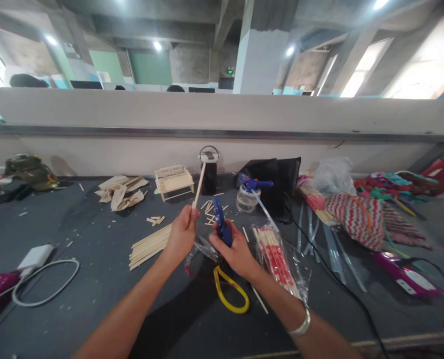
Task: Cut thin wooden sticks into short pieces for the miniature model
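Between the thumb and curled fingers of the left hand [181, 234] stands a thin wooden stick [199, 185], pinched at its lower end and leaning up and slightly to the right, its upper end well above the knuckles. The right hand [237, 252] is wrapped fully round the handle of a blue cutter [219, 223], fingers closed tight, with the tool's nose poking up just beside the left fingertips. A yellow loop [231, 291] lies on the dark table [95, 299] below the right wrist.

The stick looks light and stiff, but brittle: held so low, it would bend or snap easily if pressed sideways, so a grip nearer the working point seems safer. The cutter looks hard and heavier, with a smooth plastic handle that suits a full-hand hold.

Left of the left fingers lies a pile of similar sticks [149, 245]; right of the right hand, a clear packet of red-and-white sticks [278, 259], slippery-looking. Beyond the fingertips sit a small wooden model [173, 181] and a glass jar [247, 198].

No brand, label or writing can be read anywhere.
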The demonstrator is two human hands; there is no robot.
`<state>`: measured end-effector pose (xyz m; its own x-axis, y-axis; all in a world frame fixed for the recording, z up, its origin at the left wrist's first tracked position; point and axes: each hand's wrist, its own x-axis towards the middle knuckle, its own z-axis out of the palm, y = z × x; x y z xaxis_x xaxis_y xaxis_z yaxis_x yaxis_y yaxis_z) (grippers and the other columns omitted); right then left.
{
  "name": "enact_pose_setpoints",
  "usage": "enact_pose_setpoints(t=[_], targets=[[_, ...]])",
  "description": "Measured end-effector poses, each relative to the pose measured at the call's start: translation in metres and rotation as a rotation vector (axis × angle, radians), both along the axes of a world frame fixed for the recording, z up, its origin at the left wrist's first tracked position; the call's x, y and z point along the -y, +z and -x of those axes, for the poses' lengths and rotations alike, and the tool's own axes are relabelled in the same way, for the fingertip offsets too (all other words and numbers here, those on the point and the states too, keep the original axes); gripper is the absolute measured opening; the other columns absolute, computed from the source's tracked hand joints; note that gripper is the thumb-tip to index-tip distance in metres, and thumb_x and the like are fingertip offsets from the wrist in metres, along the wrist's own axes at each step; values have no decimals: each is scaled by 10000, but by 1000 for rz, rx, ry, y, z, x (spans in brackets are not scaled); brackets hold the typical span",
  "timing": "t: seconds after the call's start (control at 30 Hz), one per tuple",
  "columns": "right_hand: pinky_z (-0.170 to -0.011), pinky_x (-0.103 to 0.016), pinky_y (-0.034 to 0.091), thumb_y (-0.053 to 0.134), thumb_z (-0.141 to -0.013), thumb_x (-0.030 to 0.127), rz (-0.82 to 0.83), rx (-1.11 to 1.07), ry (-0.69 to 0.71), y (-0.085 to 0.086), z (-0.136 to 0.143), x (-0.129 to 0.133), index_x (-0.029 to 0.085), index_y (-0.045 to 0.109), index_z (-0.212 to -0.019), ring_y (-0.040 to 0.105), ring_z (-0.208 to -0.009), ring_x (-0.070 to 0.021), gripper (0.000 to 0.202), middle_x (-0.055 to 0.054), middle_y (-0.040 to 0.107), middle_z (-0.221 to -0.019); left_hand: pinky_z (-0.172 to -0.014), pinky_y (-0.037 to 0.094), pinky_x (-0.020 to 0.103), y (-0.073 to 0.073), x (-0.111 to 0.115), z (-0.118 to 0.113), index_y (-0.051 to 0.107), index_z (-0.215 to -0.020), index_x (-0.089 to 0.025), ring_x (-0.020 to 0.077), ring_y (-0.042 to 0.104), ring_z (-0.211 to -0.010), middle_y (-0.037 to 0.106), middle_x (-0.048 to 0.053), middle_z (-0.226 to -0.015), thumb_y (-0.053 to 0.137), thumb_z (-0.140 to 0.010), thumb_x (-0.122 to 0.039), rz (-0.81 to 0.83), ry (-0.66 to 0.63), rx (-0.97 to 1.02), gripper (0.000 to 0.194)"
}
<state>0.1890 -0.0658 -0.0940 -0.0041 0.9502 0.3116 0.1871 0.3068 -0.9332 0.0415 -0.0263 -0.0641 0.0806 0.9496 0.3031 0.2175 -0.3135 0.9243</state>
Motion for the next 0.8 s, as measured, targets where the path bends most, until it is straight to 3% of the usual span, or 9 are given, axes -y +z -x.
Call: enact_pose_setpoints(t=[0.07, 0.17, 0.37, 0.43, 0.67, 0.8], targets=[[-791, -350, 467, 608, -796, 337, 47, 22, 39, 6, -3, 1, 194, 559, -966, 588, -800, -175, 227, -19, 616, -870, -564, 311, 251, 2, -2, 10, 388, -691, -202, 115, 396, -579, 421, -38, -630, 385, -927, -309, -159, 42, -278, 260], [-781, -348, 458, 609, -783, 329, 131, 23, 90, 14, -5, 2, 187, 569, -949, 579, -811, -181, 222, -21, 617, -870, -606, 328, 282, 8, -1, 22, 351, -697, -218, 145, 440, -618, 444, -20, -660, 346, -923, -229, -273, 59, -529, 226], [-777, -330, 441, 630, -748, 319, 200, 36, 119, 20, -6, 7, 178, 591, -953, 568, -795, -174, 252, -7, 615, -848, -659, 370, 305, 19, 6, 20, 428, -799, -208, 201, 522, -732, 506, 37, -778, 342, -879, -110, -224, 55, -763, 153], [-752, -318, 442, 632, -740, 325, 244, -9, 113, 22, -6, 7, 178, 597, -958, 563, -765, -166, 264, 0, 613, -825, -663, 365, 301, 21, 8, 16, 444, -786, -207, 201, 511, -710, 492, 32, -762, 378, -859, -85, -209, 48, -733, 157], [-687, -302, 455, 660, -693, 287, 264, -73, 125, 22, -8, 8, 189, 636, -920, 569, -741, -168, 248, -4, 634, -828, -621, 291, 251, 26, 8, 10, 486, -679, -214, 178, 429, -616, 406, 1, -681, 527, -756, -24, -113, 36, -267, 209], [-637, -274, 455, 648, -712, 264, 256, -93, 121, 20, -9, 7, 191, 635, -909, 564, -691, -151, 211, 9, 629, -772, -584, 291, 235, 28, 7, 5, 521, -653, -207, 166, 415, -603, 436, 2, -672, 555, -719, -7, -57, -17, -185, 214]])
